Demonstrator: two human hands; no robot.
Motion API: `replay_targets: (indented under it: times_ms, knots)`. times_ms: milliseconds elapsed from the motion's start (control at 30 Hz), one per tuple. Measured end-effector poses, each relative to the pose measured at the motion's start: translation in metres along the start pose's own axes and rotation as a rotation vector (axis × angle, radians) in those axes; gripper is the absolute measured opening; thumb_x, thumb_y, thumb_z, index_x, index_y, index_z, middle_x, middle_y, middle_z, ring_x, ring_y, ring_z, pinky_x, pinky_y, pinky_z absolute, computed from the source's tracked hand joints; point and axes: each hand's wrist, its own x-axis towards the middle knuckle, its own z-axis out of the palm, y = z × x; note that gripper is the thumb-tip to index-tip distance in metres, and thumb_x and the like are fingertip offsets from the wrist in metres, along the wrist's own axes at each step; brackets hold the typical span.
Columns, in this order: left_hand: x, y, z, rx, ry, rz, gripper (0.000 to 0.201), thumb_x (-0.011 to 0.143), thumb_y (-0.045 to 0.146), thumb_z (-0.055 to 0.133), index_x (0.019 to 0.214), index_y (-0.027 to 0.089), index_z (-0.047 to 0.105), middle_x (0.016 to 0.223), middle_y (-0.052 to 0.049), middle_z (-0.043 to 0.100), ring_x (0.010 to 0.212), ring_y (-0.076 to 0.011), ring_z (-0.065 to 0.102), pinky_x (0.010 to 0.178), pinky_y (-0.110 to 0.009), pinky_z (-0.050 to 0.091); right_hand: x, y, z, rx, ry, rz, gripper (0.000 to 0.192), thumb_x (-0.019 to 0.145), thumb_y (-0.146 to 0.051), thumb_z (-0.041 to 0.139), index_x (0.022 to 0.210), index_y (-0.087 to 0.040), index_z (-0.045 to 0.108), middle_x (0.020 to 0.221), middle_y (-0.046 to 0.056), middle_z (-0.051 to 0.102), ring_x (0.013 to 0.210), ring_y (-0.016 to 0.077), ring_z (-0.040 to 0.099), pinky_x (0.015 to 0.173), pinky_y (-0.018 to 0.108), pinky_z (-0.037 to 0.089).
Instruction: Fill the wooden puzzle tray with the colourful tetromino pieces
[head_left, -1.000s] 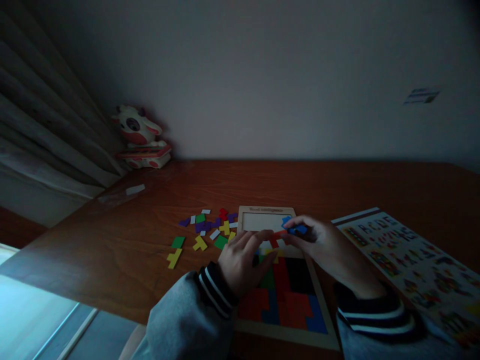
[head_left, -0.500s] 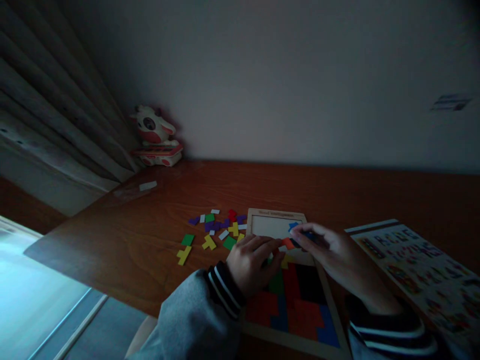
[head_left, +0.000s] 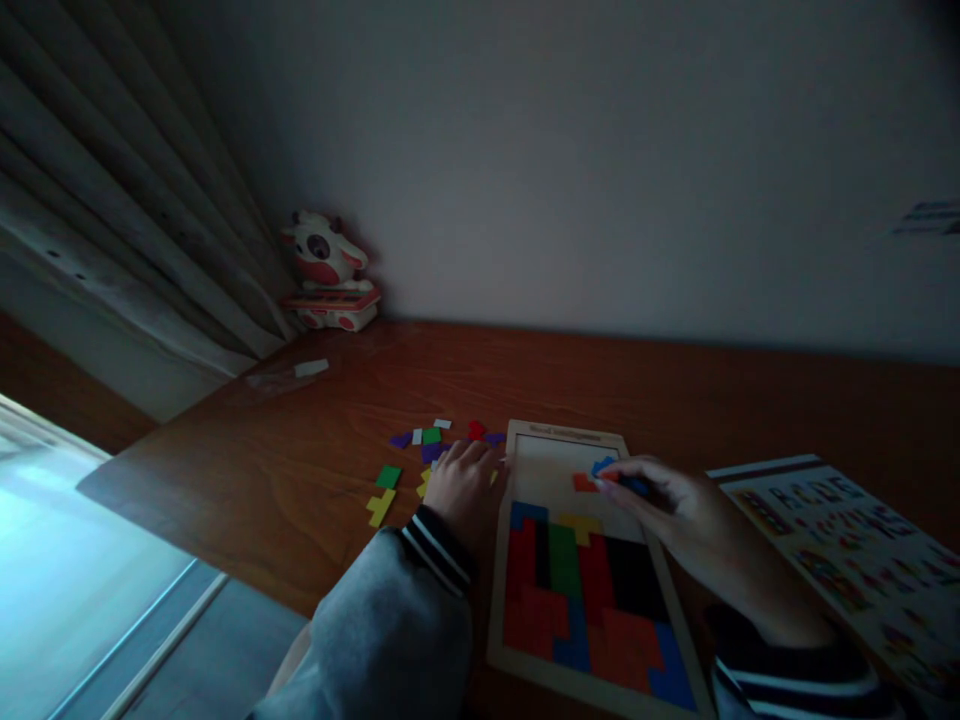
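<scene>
My right hand (head_left: 671, 510) is closed on blue puzzle pieces (head_left: 602, 467), pinched between thumb and fingers above the upper right of a wooden puzzle board (head_left: 547, 460). An orange piece (head_left: 584, 482) shows beside its fingertips; whether it is held or lying on the board I cannot tell. Red, green, black, blue, yellow and orange pieces (head_left: 566, 560) fill the lower part of the board. My left hand (head_left: 465, 490) is over the loose pieces left of the board, fingers apart from the thumb and bent downward. Its fingertips are partly hidden.
Loose green (head_left: 388, 477) and yellow (head_left: 382, 507) pieces lie left of my left hand, with several more behind it. A printed picture sheet (head_left: 832, 540) lies at the right. A cow-shaped toy (head_left: 330, 275) stands at the back left, near a clear plastic wrapper (head_left: 277, 380).
My left hand has moved off the board to the loose pieces on the left, uncovering the filled part. My right hand stays over the board, still holding blue pieces. The view has shifted slightly.
</scene>
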Motion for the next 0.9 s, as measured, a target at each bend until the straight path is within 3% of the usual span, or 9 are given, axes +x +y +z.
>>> replay_targets:
  times_ms: [67,167,333,567,767,900]
  knots:
    - [0.000,-0.012,0.001,0.081,-0.079,-0.058,0.013,0.092,0.023,0.060,0.097,0.019,0.071,0.098,-0.008,0.074,0.093,-0.0238,0.068,0.088,-0.040,0.054,0.001,0.008,-0.003,-0.005,-0.003,0.034,0.036,0.087,-0.057,0.058,0.098,-0.027,0.074,0.096,0.003,0.078,0.087,0.0231,0.072,0.077,0.032,0.056]
    - [-0.001,-0.021,0.002,0.126,-0.106,-0.110,0.013,0.089,0.024,0.063,0.099,0.020,0.070,0.099,-0.008,0.075,0.093,-0.0249,0.068,0.086,-0.041,0.055,0.002,0.013,-0.006,0.030,-0.008,0.083,0.038,0.086,-0.058,0.057,0.098,-0.026,0.074,0.098,0.005,0.077,0.090,0.0257,0.072,0.079,0.035,0.055]
    - [0.000,-0.028,0.000,0.118,-0.093,-0.088,0.017,0.089,0.022,0.062,0.103,0.021,0.072,0.099,-0.007,0.075,0.090,-0.0226,0.070,0.081,-0.034,0.057,0.002,0.019,-0.011,0.019,0.067,0.099,0.035,0.083,-0.055,0.059,0.093,-0.025,0.074,0.093,0.006,0.078,0.086,0.0270,0.072,0.076,0.036,0.055]
    - [0.005,-0.039,-0.003,0.012,-0.140,-0.080,0.025,0.085,0.018,0.060,0.107,0.023,0.071,0.099,-0.005,0.076,0.085,-0.0197,0.072,0.076,-0.029,0.058,-0.002,0.039,-0.023,-0.062,0.110,0.262,0.044,0.075,-0.062,0.059,0.091,-0.025,0.075,0.090,0.006,0.078,0.085,0.0297,0.071,0.073,0.039,0.052]
    - [0.003,-0.038,-0.001,-0.018,-0.095,-0.015,0.044,0.078,0.007,0.058,0.119,0.021,0.066,0.113,-0.007,0.071,0.095,-0.0222,0.070,0.084,-0.035,0.059,-0.004,0.041,-0.026,-0.053,0.137,0.252,0.042,0.075,-0.061,0.061,0.089,-0.024,0.076,0.092,0.007,0.078,0.087,0.0304,0.072,0.074,0.040,0.053]
    - [0.004,-0.041,-0.002,-0.061,-0.026,0.031,0.040,0.074,0.007,0.060,0.111,0.020,0.068,0.117,-0.009,0.066,0.100,-0.0230,0.068,0.084,-0.036,0.059,-0.006,0.039,-0.027,-0.042,0.146,0.243,0.040,0.077,-0.060,0.062,0.090,-0.024,0.075,0.093,0.006,0.078,0.087,0.0294,0.072,0.074,0.039,0.054]
